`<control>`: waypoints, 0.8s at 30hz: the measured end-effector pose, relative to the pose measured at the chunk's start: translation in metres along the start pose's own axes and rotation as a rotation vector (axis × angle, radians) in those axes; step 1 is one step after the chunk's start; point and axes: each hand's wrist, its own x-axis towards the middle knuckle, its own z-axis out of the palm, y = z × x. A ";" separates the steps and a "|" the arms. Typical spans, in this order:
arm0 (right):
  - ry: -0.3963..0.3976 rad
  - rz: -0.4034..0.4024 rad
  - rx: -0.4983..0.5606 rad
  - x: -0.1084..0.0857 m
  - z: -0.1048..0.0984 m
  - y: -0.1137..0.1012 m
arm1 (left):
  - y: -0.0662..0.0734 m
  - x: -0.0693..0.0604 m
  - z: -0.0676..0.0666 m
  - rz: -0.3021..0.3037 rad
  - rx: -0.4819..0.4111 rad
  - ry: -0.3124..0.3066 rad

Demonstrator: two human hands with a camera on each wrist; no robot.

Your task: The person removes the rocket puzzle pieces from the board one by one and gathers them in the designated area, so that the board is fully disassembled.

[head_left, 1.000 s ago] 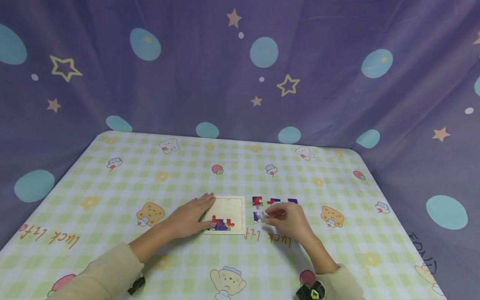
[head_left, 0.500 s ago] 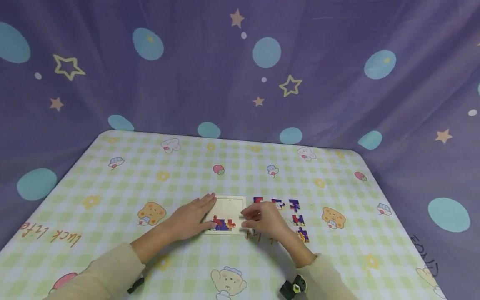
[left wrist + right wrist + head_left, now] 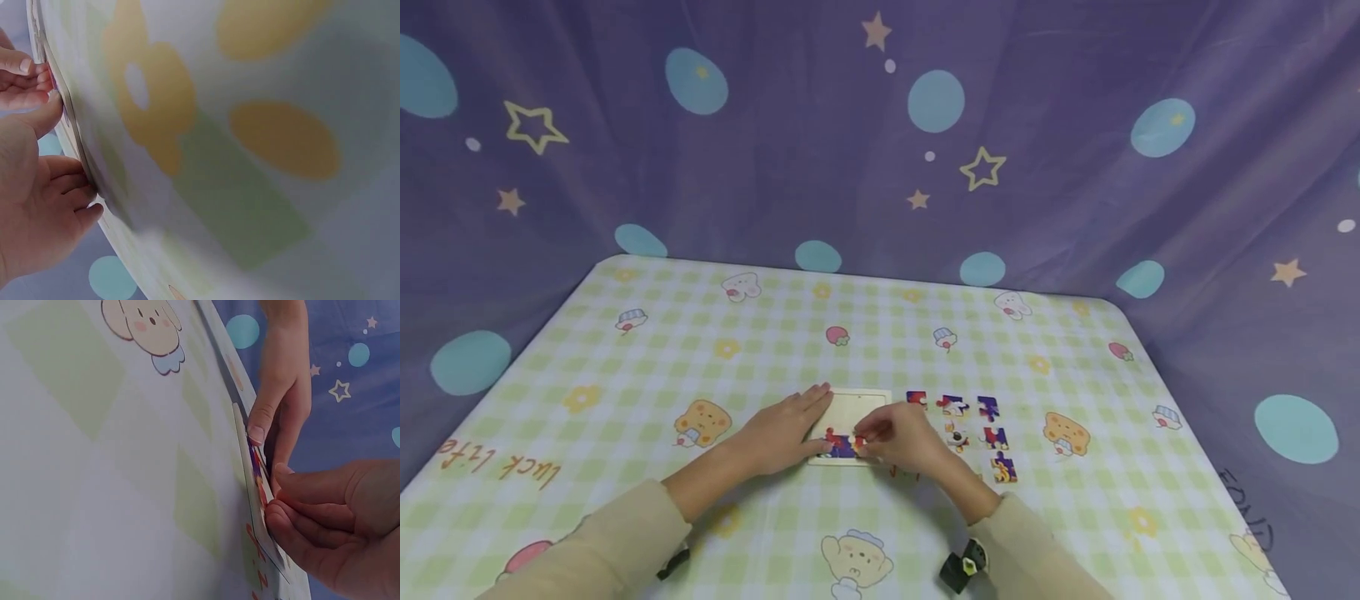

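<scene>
A square wooden puzzle tray (image 3: 859, 402) lies on the table, with several joined red, purple and yellow puzzle pieces (image 3: 840, 447) along its near edge. My left hand (image 3: 784, 432) rests on the tray's left side, fingers extended at the frame and thumb by the joined pieces. My right hand (image 3: 904, 437) is over the tray's right part, its thumb and fingertips pinching a puzzle piece at the right end of the joined ones. That piece is mostly hidden by the fingers. In the right wrist view, the fingertips of the right hand (image 3: 331, 519) come together at the tray's surface.
Right of the tray several loose puzzle pieces lie in rough rows, among them a purple one (image 3: 988, 407), a white and red one (image 3: 954, 406) and a yellow and purple one (image 3: 1004, 468). A checked cloth (image 3: 775, 533) covers the table. A purple curtain (image 3: 820, 150) hangs behind.
My right hand has moved left from the loose pieces to over the tray, bringing a puzzle piece to the joined ones. The left hand has stayed on the tray's left side.
</scene>
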 end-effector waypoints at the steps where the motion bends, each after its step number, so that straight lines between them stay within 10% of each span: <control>1: 0.004 0.006 0.007 0.000 0.000 -0.001 | 0.000 0.000 -0.001 0.000 0.002 0.000; 24: 0.060 0.098 0.153 0.005 0.005 -0.001 | 0.001 0.000 -0.003 0.005 0.014 -0.006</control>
